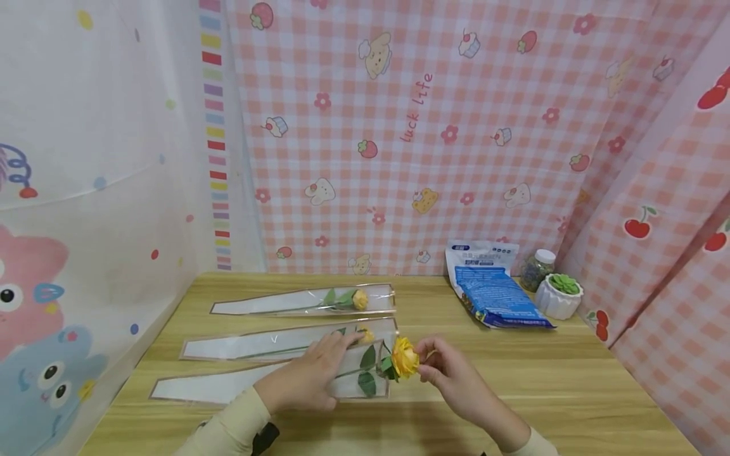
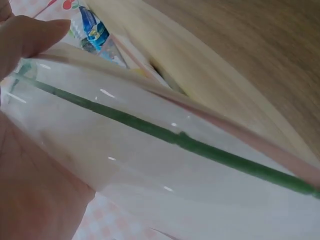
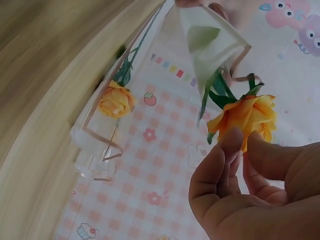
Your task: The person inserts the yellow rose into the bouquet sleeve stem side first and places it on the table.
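Note:
A yellow artificial rose (image 1: 405, 358) with green leaves sticks out of the wide right end of the nearest clear-and-white flower sleeve (image 1: 199, 385). Its green stem (image 2: 130, 120) runs along inside the sleeve in the left wrist view. My left hand (image 1: 310, 373) holds that sleeve across its middle, with the sleeve between thumb and palm. At the bloom, my right hand (image 1: 453, 377) pinches the outer petals between thumb and fingertips, clearest on the rose (image 3: 245, 117) in the right wrist view. Part of the sleeve is hidden under my left hand.
Behind lie two more sleeves, a middle one (image 1: 222, 348) and a far one (image 1: 239, 308), each with a yellow rose inside. A blue-and-white bag (image 1: 493, 288), a lidded jar (image 1: 536, 271) and a potted succulent (image 1: 559, 297) stand at the back right of the wooden table (image 1: 570, 392).

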The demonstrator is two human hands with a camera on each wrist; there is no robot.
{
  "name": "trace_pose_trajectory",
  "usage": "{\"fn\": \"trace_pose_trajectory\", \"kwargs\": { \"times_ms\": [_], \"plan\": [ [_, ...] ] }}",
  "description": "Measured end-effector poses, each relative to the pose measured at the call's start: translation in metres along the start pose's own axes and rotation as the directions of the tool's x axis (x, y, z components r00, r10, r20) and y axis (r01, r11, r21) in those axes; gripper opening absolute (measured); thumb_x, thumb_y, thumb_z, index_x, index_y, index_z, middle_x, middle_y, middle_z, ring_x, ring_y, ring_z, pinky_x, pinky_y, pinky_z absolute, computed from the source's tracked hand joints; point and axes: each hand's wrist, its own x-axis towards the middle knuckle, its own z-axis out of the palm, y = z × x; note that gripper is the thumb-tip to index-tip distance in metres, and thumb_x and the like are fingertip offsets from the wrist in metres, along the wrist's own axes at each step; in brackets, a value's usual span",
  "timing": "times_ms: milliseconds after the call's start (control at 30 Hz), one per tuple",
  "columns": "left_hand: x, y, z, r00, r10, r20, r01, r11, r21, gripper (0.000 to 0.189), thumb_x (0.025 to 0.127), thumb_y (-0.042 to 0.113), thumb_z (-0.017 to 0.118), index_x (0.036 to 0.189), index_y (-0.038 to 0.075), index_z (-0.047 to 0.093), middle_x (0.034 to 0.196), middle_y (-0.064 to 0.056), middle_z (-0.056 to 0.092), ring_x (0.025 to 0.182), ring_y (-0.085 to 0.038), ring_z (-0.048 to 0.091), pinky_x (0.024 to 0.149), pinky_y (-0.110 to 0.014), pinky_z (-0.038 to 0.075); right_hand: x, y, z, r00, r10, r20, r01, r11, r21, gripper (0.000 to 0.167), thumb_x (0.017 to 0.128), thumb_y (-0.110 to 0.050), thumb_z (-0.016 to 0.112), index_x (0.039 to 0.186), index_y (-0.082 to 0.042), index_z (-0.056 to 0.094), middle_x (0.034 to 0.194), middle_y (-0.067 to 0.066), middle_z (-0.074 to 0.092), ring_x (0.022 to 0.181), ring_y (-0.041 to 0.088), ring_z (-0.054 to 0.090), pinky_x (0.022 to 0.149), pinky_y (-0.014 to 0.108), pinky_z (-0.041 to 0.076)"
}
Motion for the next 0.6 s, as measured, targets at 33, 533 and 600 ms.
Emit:
{"fn": "trace_pose_trajectory", "kwargs": {
  "times_ms": [33, 533, 600],
  "plan": [
    [0.0, 0.0, 0.0, 1.0, 0.001, -0.002, -0.001, 1.0, 0.003, 0.119, 0.071, 0.011, 0.086, 0.161, 0.018, 0.009, 0.132, 0.0, 0.041, 0.131, -0.018, 0.038, 0.116, -0.056, 0.029, 0.0, -0.001, 0.001, 1.0, 0.007, 0.003, -0.007, 1.0, -0.011, 0.016, 0.098, 0.0, 0.061, 0.113, 0.001, 0.056, 0.097, 0.012, 0.061, 0.08, 0.014, 0.06, 0.067, 0.028, 0.053],
    [0.0, 0.003, -0.003, 1.0, 0.018, -0.016, -0.017, 1.0, 0.025, 0.122, 0.069, 0.013, 0.088, 0.161, 0.02, 0.009, 0.138, -0.007, 0.042, 0.129, -0.023, 0.041, 0.111, -0.053, 0.035, 0.003, -0.011, 0.008, 1.0, 0.005, -0.027, -0.009, 0.989, -0.149, 0.015, 0.098, -0.016, 0.068, 0.108, -0.004, 0.066, 0.086, 0.001, 0.058, 0.073, 0.011, 0.052, 0.062, 0.027, 0.048],
    [0.0, 0.002, -0.003, 1.0, 0.019, -0.017, -0.019, 1.0, 0.025, 0.123, 0.068, 0.015, 0.09, 0.161, 0.02, 0.009, 0.144, -0.009, 0.04, 0.135, -0.025, 0.038, 0.113, -0.055, 0.033, 0.002, -0.01, 0.008, 1.0, -0.024, -0.01, 0.022, 0.985, -0.174, 0.012, 0.097, -0.014, 0.069, 0.106, -0.007, 0.066, 0.086, 0.001, 0.057, 0.074, 0.01, 0.052, 0.063, 0.027, 0.048]
  ]
}}
